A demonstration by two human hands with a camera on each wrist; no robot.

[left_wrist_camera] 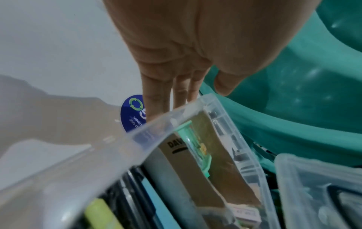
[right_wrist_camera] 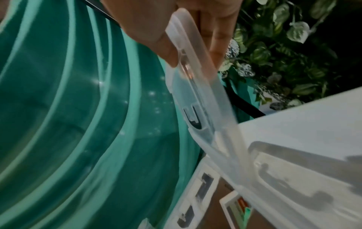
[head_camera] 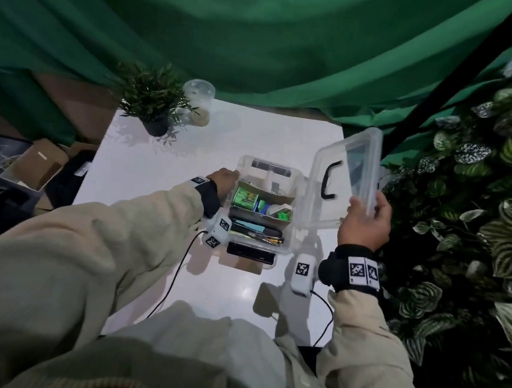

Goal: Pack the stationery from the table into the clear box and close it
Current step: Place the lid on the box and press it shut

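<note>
The clear box [head_camera: 287,249] stands open mid-table, its rim [left_wrist_camera: 137,131] close in the left wrist view. Cardboard dividers split it. A green carton [head_camera: 246,197] and small blue, white and green items fill the middle part. Pens [head_camera: 257,230] lie in the near part. My left hand [head_camera: 223,179] is at the box's far left corner, its straight fingers [left_wrist_camera: 162,96] lying against the outside wall. My right hand [head_camera: 369,206] pinches the near edge of the clear lid [head_camera: 341,202], held tilted up to the right of the box. Its thumb and fingers [right_wrist_camera: 217,40] clamp the lid rim [right_wrist_camera: 195,77].
A small potted plant [head_camera: 154,99] and a clear jar [head_camera: 197,97] stand at the far left of the white table [head_camera: 155,184]. Green cloth hangs behind it. A wall of leaves [head_camera: 481,215] is close on the right. A cardboard box [head_camera: 35,166] sits on the floor at left.
</note>
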